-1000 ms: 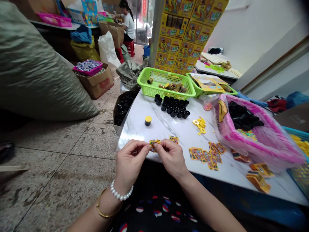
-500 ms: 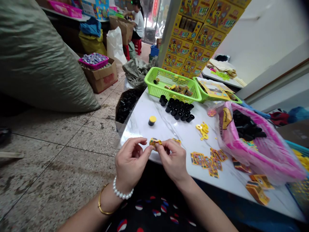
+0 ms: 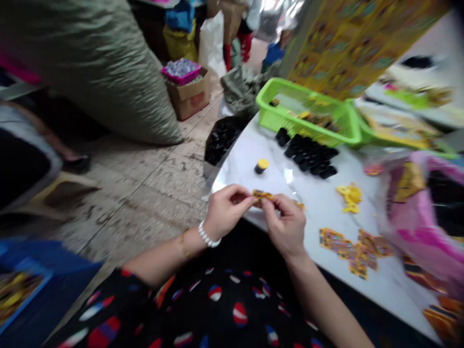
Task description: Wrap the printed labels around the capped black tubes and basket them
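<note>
Small printed paper piece (image 3: 261, 195) is held in yellow-and-colour print above the white marble table top (image 3: 377, 299), pinched together between the left hand (image 3: 230, 210) and the right hand (image 3: 284, 227), though blur hides the exact grip. Because the piece is thin and lies near the table edge, a weak pinch could let it slip down to the tiled floor (image 3: 145, 193); a hard pull could tear it.

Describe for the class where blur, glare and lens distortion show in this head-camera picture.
In the head view, the stacked yellow cartons smear with motion blur; the same view shows pale glare on the white marble table; its wide-angle lens tilts and stretches the green plastic basket; the left hand and right hand pinching the yellow printed strip look slightly soft.
</note>
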The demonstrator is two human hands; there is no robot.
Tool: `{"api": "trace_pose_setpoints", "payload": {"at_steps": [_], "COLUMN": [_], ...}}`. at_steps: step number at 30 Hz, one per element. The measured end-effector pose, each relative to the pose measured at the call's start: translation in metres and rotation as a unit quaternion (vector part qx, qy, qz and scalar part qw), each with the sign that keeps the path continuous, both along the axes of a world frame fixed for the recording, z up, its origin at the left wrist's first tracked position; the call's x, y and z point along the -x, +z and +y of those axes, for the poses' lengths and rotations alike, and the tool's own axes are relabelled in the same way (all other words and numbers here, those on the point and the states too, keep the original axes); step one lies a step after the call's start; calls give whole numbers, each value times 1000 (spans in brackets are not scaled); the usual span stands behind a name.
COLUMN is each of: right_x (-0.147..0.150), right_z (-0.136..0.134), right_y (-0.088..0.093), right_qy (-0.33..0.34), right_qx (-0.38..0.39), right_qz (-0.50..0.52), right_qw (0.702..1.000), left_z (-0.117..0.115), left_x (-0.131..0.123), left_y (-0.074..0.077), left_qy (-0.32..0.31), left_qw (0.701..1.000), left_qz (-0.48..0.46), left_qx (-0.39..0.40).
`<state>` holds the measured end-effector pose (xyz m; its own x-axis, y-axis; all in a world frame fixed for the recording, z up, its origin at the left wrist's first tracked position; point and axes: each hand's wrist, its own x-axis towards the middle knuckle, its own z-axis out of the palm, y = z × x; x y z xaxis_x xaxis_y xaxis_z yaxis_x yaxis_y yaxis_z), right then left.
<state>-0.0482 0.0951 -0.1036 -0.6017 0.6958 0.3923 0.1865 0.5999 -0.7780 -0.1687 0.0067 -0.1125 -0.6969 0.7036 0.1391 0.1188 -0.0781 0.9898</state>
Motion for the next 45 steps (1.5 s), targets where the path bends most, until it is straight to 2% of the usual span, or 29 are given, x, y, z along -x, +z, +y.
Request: {"api": "trace_pose_setpoints", "payload": {"at_steps": [5, 9, 15, 19, 22, 24, 26, 31, 35, 37, 40, 42, 45], "right_x": [-1, -2, 5, 9, 12, 13, 12, 11, 15, 21, 39, 55, 75], "right_z": [4, 1, -2, -2, -3, -5, -7, -5, 13, 27, 51, 66, 83], "right_y": [-14, -14, -13, -12, -12, -12, -11, 0, 15, 24, 34, 36, 31], "right_qy": [-26, -35, -24, -23, -19, -10, -2, 15, 27, 19, -15, -11, 31], "right_qx": [54, 71, 53, 52, 37, 24, 11, 9, 86, 89, -9, -81, -88], "right_qz": [9, 12, -1, 10, 15, 16, 20, 12, -53, -52, -40, -85, -168], "right_qw": [998, 997, 998, 998, 999, 1000, 1000, 1000, 994, 995, 999, 993, 981], "left_z": [2, 2, 3, 3, 3, 3, 2, -4, -6, -4, 0, 2, 4], "left_x": [6, 0, 0, 5, 9, 11, 15, 24, 26, 25, 25, 23, 22], "left_y": [-8, 0, 10, 13, 16, 20, 26, 32, 29, 26, 22, 22, 23], "left_qy": [-27, -19, -24, 11, -1, -22, -50, -114, -112, -98, -86, -88, -100], "left_qw": [999, 995, 999, 997, 996, 996, 995, 971, 944, 940, 939, 936, 933], "left_qz": [36, 102, 30, 65, 77, 49, -20, -186, -304, -322, -330, -336, -342], "left_qx": [27, 13, 15, 26, 46, 65, 81, 101, 59, 49, 47, 49, 55]}}
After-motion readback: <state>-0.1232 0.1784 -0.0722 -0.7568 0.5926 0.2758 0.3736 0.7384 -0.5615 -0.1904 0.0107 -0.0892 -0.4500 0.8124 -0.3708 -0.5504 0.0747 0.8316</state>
